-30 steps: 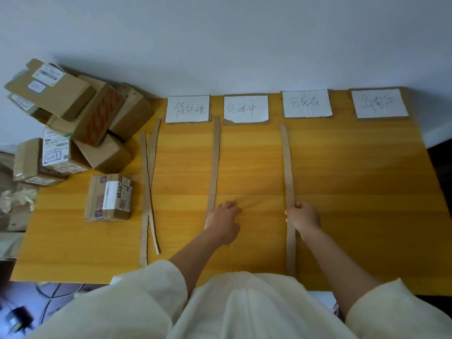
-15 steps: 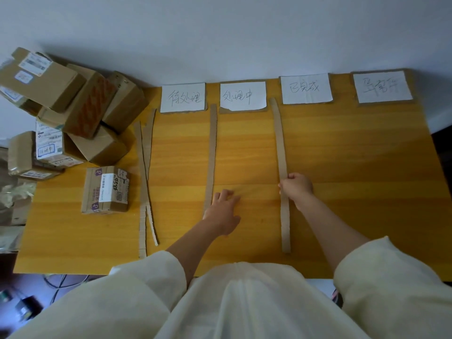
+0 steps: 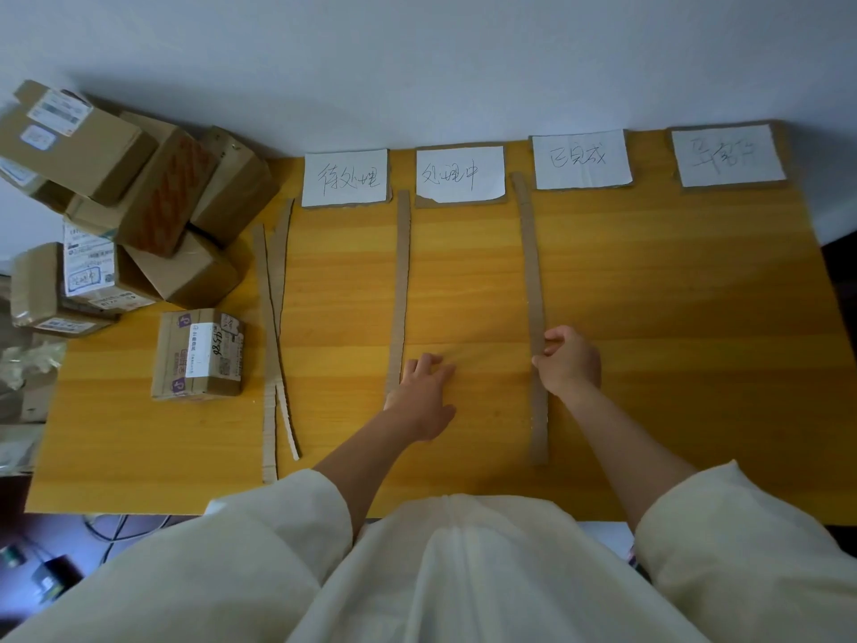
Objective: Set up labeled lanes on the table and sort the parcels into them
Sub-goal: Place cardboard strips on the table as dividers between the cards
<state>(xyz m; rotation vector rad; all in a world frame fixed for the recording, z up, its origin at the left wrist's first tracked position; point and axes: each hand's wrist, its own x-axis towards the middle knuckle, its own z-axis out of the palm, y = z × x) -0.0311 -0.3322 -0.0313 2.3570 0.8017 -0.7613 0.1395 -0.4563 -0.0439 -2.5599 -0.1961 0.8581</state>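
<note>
Four white paper label cards w/ handwritten characters (image 3: 345,177) (image 3: 460,174) (image 3: 581,158) (image 3: 729,154) sit in a row along the far edge of your yellow wooden bench (image 3: 672,294), each on a brown cardboard backing. Your right hand (image 3: 568,362) is at the long brown cardboard divider strip (image 3: 531,271) that runs from betw. the 2nd and 3rd cards toward you; fingers curled, pinching the strip approx. two-thirds down its length. Your left hand (image 3: 424,394) lies flat on the bench, fingers straight and slightly apart, pressing beside the near end of the straight brown cardboard strip (image 3: 401,280) betw. the 1st and 2nd cards. Two more thin cardboard strips (image 3: 273,327), crossing near their near ends, lie left of the 1st card. Parcels: one small brown box w/ white shipping label (image 3: 199,355) sits alone on the bench's left part, just beside those strips; a heap of brown cardboard boxes (image 3: 134,201) is stacked at the far-left corner, some tilted. Cream sleeves cover both your forearms' upper part.
</note>
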